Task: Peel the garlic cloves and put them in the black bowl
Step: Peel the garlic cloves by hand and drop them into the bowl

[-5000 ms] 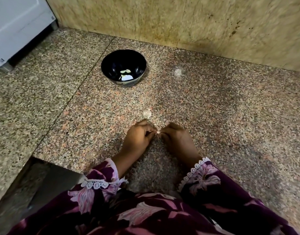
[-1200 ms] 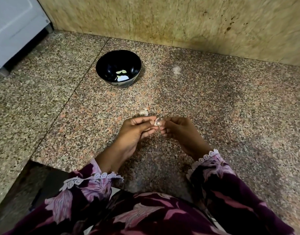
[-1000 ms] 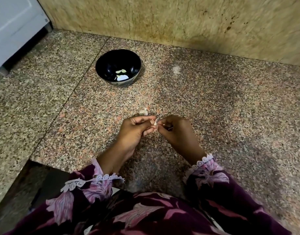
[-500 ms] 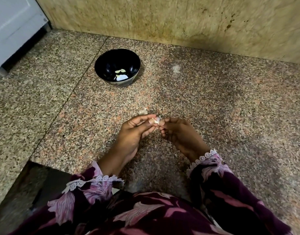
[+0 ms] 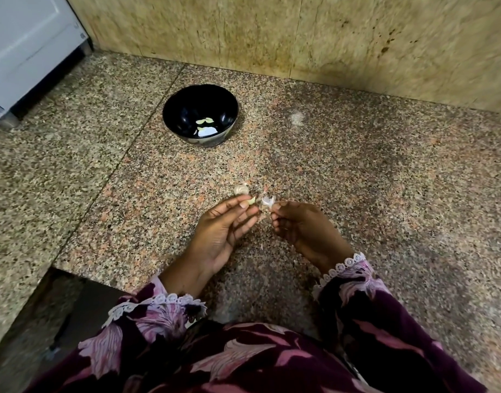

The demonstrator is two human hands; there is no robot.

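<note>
My left hand (image 5: 221, 231) pinches a pale, peeled garlic clove (image 5: 252, 200) between thumb and fingertips, palm turned up. Just to its right, my right hand (image 5: 303, 228) pinches a white papery garlic skin (image 5: 267, 201) at its fingertips. The two hands are a small gap apart above the granite counter. An unpeeled garlic clove (image 5: 241, 189) lies on the counter just beyond my left fingertips. The black bowl (image 5: 170, 114) stands farther back and to the left, with a few peeled cloves (image 5: 204, 121) in it.
The speckled granite counter (image 5: 385, 180) meets a stained beige wall (image 5: 300, 38) at the back. A white appliance (image 5: 25, 46) stands at the far left. The counter's edge drops away at the lower left. Small skin scraps (image 5: 265, 188) lie near the hands.
The hands, which were joined on the clove, have drawn slightly apart. The skin has come off into my right hand and the bare clove stays in my left.
</note>
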